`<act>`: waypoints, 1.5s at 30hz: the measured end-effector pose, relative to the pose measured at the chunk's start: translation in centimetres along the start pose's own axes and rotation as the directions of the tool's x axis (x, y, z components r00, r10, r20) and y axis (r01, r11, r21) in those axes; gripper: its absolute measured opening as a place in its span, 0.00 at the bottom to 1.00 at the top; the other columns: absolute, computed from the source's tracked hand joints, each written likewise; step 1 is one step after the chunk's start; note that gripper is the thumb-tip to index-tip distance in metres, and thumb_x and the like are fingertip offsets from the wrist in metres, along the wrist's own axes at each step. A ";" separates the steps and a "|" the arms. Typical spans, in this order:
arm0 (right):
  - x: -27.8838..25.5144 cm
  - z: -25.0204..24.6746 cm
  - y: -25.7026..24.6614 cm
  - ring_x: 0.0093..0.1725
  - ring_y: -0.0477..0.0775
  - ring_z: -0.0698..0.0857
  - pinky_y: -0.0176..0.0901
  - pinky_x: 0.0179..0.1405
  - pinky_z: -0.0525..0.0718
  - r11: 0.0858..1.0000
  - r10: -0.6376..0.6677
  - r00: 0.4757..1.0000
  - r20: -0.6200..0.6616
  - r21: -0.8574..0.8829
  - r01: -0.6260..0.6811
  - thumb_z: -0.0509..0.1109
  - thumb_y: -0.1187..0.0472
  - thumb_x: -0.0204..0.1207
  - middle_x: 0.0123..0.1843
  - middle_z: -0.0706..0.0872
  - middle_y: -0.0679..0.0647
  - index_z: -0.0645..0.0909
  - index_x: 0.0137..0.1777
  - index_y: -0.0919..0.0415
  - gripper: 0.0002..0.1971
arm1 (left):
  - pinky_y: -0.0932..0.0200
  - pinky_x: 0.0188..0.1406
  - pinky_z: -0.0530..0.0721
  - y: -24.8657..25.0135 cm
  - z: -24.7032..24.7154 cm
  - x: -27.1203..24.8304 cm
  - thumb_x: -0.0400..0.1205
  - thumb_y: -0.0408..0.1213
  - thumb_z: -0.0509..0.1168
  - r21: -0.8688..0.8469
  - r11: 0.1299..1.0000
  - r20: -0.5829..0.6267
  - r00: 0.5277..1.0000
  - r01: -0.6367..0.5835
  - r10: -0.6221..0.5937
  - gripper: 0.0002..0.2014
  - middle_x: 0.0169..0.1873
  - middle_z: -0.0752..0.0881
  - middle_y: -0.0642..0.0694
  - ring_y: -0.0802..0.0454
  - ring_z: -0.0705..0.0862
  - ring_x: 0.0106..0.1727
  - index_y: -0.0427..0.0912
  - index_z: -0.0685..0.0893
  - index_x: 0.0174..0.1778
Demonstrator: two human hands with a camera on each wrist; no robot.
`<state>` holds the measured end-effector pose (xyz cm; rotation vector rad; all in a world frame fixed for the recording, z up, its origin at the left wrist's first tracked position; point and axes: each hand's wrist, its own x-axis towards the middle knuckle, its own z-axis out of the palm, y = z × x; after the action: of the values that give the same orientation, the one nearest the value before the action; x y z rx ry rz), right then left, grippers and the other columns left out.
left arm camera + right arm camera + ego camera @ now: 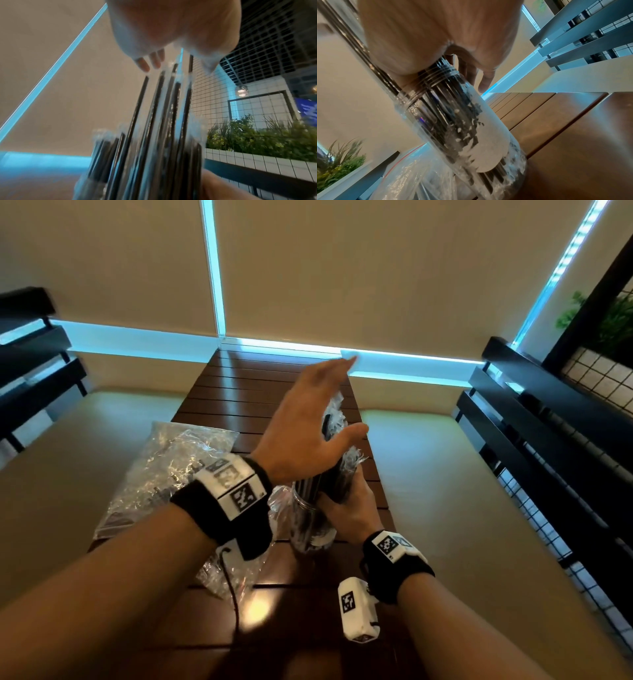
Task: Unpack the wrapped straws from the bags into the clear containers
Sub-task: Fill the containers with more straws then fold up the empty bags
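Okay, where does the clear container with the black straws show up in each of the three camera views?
Head: the clear container stands low at centre, between the wrists, with the right hand on the straws.
Left wrist: only its blurred top, bottom centre, straws rising from it.
Right wrist: it fills the centre, threaded neck uppermost.
Shared landmark: the slatted wooden table.
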<state>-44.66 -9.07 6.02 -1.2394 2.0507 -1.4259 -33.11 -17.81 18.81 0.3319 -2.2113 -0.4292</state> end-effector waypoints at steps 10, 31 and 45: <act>-0.8 -0.3 -0.1 0.73 0.52 0.74 0.56 0.73 0.77 0.999 -0.011 0.999 0.041 0.036 0.009 0.77 0.39 0.63 0.75 0.70 0.52 0.58 0.80 0.45 0.47 | 0.46 0.87 0.45 -3.8 3.6 -5.7 0.86 0.57 0.36 0.232 0.973 0.430 0.898 -0.013 -0.091 0.34 0.87 0.47 0.48 0.55 0.42 0.87 0.42 0.48 0.87; -3.8 11.8 0.1 0.53 0.59 0.86 0.48 0.55 0.85 0.862 -0.048 0.911 0.411 -0.444 0.245 0.64 0.66 0.77 0.56 0.86 0.56 0.86 0.52 0.58 0.10 | 0.45 0.80 0.65 -14.3 -4.6 -17.0 0.79 0.29 0.66 0.617 0.589 0.420 0.415 0.521 -0.807 0.43 0.84 0.60 0.32 0.37 0.66 0.82 0.38 0.47 0.87; -1.2 17.3 -3.8 0.64 0.62 0.84 0.37 0.48 0.81 0.849 0.459 0.694 0.555 -0.504 -0.158 0.68 0.56 0.81 0.50 0.86 0.56 0.81 0.64 0.70 0.18 | 0.55 0.67 0.79 -16.8 -6.6 -20.5 0.78 0.22 0.65 0.391 0.712 0.410 0.582 0.584 -0.702 0.40 0.66 0.85 0.38 0.43 0.83 0.67 0.44 0.59 0.86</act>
<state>-30.26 -18.50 1.73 -1.2151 1.9419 -0.2816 -13.81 -26.58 1.53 1.3272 -2.6330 -0.7485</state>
